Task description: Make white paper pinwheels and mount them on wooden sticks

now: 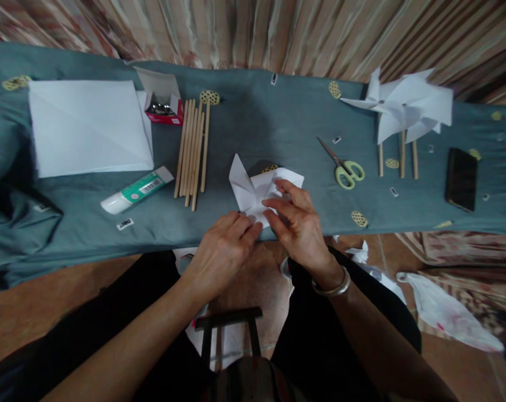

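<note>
A white paper pinwheel [259, 192], off any stick, lies near the front edge of the cloth-covered table, one pointed blade standing up at its left. My left hand [230, 240] is closed on its near left edge, thumb and fingers pressed together on the paper. Over its right part is my right hand [298, 218], a bracelet at the wrist. The fingers of that hand are bent and spread apart, fingertips touching the paper. The underside of the pinwheel is hidden.
Wooden sticks [189, 156], an open box of metal pins [164, 109], a glue tube [138, 190] and white paper sheets [85, 128] lie to the left. Scissors [345, 170], finished pinwheels [403, 106] and a phone [462, 178] are to the right. A plastic bag [449, 307] lies on the floor.
</note>
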A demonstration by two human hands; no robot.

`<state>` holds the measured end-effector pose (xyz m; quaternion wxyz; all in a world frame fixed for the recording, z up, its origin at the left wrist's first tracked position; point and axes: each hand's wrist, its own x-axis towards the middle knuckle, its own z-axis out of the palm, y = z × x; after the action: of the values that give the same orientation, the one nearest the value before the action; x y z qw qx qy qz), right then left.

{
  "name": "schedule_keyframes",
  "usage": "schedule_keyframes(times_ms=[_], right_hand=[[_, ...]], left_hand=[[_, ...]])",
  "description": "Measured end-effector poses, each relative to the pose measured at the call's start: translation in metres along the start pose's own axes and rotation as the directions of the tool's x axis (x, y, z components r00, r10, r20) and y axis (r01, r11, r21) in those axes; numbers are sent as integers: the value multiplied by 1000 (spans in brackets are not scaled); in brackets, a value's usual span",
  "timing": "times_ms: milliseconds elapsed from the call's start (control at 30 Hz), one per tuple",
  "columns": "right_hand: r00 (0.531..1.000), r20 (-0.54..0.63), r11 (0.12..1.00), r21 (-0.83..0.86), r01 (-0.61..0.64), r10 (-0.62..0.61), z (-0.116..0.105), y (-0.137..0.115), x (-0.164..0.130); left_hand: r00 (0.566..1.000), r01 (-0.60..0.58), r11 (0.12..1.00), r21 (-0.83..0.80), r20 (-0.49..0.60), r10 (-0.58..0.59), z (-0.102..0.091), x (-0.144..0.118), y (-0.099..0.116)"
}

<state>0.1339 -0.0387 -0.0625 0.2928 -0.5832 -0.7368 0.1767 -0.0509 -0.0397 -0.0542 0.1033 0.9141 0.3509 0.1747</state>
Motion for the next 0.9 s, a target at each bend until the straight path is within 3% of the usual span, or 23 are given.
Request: schedule_keyframes(times_ms=[167,400,733,900], right_hand=[[999,33,999,-40,22,-21,2,-1,-2],[989,-1,976,-165,144,-146,15,2,-15],[987,25,968,-191,160,-158,20,4,-19],[996,51,990,-116,85,-79,9,0,-16]], left_hand=[[1000,-11,1000,-13,-12,11,1,-1,0],[1000,20,1000,-19,4,-20,2,-1,-1],[999,33,999,-5,-6,-33,2,4,-1],[999,34,999,17,9,-34,2,5,-1]])
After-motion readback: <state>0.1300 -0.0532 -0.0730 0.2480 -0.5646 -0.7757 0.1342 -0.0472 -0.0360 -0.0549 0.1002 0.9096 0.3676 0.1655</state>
